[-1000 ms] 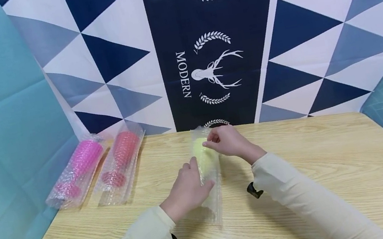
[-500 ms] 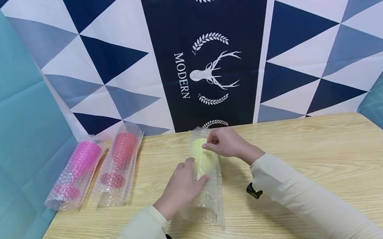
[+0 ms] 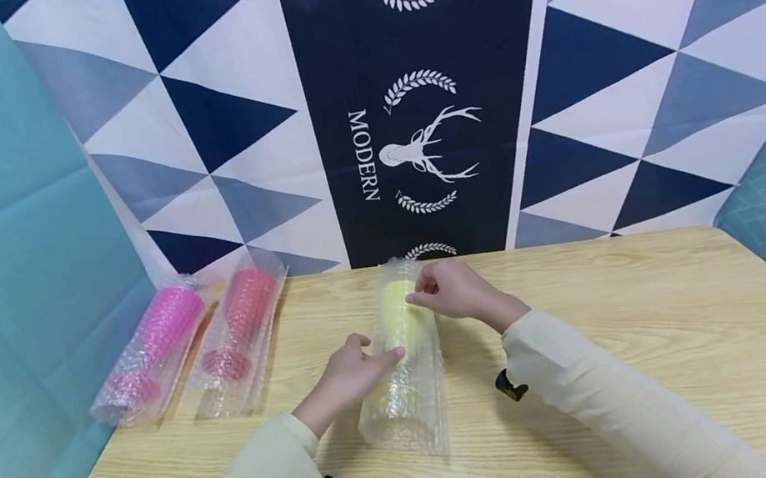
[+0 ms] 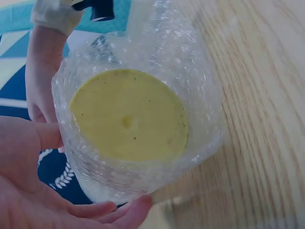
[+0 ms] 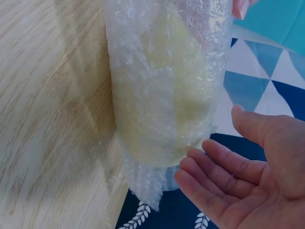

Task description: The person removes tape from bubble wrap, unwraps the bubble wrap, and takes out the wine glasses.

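A yellow, goblet-shaped piece in bubble wrap (image 3: 404,362) lies lengthwise on the table, its wide end away from me. In the left wrist view its round flat yellow base (image 4: 128,114) shows through the open end of the wrap. My left hand (image 3: 348,372) is at the left side of the bundle, thumb tip over the wrap, fingers extended. My right hand (image 3: 456,290) is at the far right side. In the right wrist view its loosely bent fingers (image 5: 214,181) lie at the wrap's far end, thumb apart from it.
Two more wrapped goblet-shaped pieces lie at the table's left: a pink one (image 3: 151,350) at the edge and a red one (image 3: 239,331) beside it. A patterned cloth (image 3: 240,111) hangs behind the wooden table (image 3: 636,340). Teal cloth stands at the left.
My left hand has drawn back leftward off the wrap, uncovering more of its near part, which now bulges further left. My right hand has barely moved.
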Demonstrator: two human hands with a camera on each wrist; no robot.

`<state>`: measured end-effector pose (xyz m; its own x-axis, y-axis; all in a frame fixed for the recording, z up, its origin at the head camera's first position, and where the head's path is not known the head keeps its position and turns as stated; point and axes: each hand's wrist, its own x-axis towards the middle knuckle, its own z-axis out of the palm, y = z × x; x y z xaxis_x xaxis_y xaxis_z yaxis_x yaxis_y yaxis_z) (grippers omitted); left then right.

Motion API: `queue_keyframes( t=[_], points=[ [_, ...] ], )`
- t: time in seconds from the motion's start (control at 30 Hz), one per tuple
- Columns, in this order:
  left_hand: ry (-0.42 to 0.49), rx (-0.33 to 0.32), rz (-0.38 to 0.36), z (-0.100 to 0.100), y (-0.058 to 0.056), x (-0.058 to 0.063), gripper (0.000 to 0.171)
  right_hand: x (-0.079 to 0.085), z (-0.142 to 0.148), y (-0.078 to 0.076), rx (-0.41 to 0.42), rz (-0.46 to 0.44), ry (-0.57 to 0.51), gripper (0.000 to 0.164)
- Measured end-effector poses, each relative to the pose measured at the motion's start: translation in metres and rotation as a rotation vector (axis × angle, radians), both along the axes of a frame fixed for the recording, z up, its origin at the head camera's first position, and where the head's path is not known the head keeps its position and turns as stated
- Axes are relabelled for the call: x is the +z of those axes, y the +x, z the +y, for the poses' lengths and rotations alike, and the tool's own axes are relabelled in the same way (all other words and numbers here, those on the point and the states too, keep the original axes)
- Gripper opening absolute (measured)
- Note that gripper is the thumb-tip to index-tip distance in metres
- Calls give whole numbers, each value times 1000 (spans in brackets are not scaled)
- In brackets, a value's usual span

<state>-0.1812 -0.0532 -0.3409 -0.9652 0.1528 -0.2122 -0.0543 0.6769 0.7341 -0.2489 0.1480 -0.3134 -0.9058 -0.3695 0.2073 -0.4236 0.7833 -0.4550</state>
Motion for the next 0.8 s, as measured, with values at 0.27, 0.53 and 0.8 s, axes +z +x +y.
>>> queue_keyframes(
  t=[0.27,0.53,0.8],
  points=[
    [30,21,-134,-2,-4,-4,70,3,5,2,-19,-24,8,25],
    [42,22,-132,1,-4,-4,65,11,12,2,-62,-56,36,24],
    [57,37,-116,11,0,-5,59,17,14,4,-118,-146,50,25]
  ],
)
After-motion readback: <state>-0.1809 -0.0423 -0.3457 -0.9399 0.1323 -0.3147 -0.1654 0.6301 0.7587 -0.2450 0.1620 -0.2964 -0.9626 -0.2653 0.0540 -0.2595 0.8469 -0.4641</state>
